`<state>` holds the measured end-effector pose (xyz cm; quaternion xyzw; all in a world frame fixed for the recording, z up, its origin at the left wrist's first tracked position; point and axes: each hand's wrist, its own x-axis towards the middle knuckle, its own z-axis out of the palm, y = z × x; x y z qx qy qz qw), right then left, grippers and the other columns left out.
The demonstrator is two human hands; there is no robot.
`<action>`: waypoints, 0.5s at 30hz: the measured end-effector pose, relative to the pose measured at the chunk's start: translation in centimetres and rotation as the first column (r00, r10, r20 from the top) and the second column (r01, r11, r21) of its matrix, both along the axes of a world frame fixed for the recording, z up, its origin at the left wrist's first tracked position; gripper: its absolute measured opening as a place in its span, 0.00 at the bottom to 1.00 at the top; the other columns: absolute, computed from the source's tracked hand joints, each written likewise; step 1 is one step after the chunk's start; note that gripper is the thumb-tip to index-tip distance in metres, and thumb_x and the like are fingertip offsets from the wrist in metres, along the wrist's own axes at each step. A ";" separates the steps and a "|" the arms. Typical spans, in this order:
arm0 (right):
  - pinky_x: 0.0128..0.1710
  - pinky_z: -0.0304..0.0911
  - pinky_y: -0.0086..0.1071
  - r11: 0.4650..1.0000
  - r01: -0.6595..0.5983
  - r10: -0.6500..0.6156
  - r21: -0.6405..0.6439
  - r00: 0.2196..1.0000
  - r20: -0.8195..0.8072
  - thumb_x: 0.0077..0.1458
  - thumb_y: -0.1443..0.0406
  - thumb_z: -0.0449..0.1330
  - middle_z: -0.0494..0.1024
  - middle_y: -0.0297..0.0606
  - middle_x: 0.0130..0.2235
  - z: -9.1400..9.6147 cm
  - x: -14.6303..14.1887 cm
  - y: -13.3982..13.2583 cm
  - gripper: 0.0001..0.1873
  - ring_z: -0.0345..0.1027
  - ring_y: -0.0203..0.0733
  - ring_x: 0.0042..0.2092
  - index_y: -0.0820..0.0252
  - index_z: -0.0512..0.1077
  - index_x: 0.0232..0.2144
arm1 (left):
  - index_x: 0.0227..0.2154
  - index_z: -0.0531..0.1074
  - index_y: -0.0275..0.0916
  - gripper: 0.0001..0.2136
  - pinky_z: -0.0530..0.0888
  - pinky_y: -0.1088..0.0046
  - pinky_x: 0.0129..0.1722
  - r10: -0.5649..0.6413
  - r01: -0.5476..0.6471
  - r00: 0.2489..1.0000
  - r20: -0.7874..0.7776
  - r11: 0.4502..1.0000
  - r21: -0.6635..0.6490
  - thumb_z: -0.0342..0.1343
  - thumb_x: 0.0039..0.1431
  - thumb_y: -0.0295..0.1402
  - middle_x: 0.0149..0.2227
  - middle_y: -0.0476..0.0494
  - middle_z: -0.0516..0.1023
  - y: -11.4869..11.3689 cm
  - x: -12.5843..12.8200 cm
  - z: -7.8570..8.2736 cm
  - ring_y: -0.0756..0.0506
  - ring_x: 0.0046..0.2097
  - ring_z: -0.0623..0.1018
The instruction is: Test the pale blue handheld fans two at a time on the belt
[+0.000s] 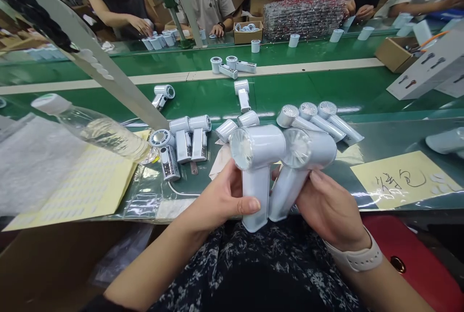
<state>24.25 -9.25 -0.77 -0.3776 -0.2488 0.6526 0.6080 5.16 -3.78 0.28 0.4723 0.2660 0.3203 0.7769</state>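
My left hand point(226, 198) is shut around the handle of a white handheld mini fan point(256, 171), with its round grille facing up and left. My right hand point(328, 205) grips the handle of a second white mini fan point(290, 188), which leans against the first. Close beyond my hands, several similar fans point(183, 140) stand in a group on a clear plastic sheet point(145, 200). Further white fans with silver grilles point(311, 118) lie to the right of them. Parts of the fans held in my hands are hidden by my fingers.
A green conveyor belt point(319, 87) runs across the view, with more fan parts on it. A water bottle point(97, 130) lies at left on a white cloth point(36, 164). Yellow sheets point(402, 179) lie at both sides. People work across the belt beside cardboard boxes point(395, 53).
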 end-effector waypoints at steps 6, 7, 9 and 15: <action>0.31 0.68 0.38 0.999 -0.047 0.047 -0.022 0.999 0.006 0.57 0.54 0.52 0.71 0.39 0.26 0.7 -0.6 0.1 0.18 0.63 0.43 0.29 0.55 0.73 0.23 | 0.41 0.72 0.37 0.25 0.70 0.72 0.33 0.002 -0.009 0.998 -0.061 0.994 -0.107 0.74 0.41 0.38 0.32 0.48 0.74 0.4 0.4 -1.2 0.48 0.33 0.74; 0.30 0.67 0.38 0.998 -0.052 0.052 -0.030 0.999 0.006 0.57 0.55 0.52 0.70 0.39 0.26 0.8 -0.7 0.1 0.18 0.62 0.43 0.28 0.56 0.72 0.22 | 0.41 0.72 0.37 0.23 0.70 0.72 0.34 0.008 -0.012 0.999 -0.033 0.994 -0.111 0.73 0.43 0.40 0.32 0.47 0.74 0.5 0.4 -1.3 0.49 0.33 0.74; 0.29 0.66 0.37 0.998 -0.061 0.061 -0.031 0.998 0.009 0.59 0.55 0.51 0.70 0.39 0.25 0.9 -0.7 0.0 0.19 0.61 0.43 0.28 0.56 0.72 0.22 | 0.41 0.73 0.36 0.21 0.71 0.70 0.36 0.011 -0.006 0.999 0.041 0.993 -0.121 0.69 0.49 0.44 0.35 0.44 0.76 0.7 0.4 -1.3 0.47 0.34 0.75; 0.27 0.65 0.37 1.000 0.020 -0.020 -0.011 1.000 0.008 0.60 0.54 0.50 0.74 0.40 0.34 0.3 -0.6 0.1 0.16 0.66 0.44 0.31 0.55 0.73 0.35 | 0.44 0.72 0.36 0.16 0.75 0.64 0.40 -0.012 0.040 0.985 0.172 0.986 -0.159 0.61 0.56 0.40 0.41 0.38 0.79 0.9 0.3 -1.3 0.40 0.39 0.80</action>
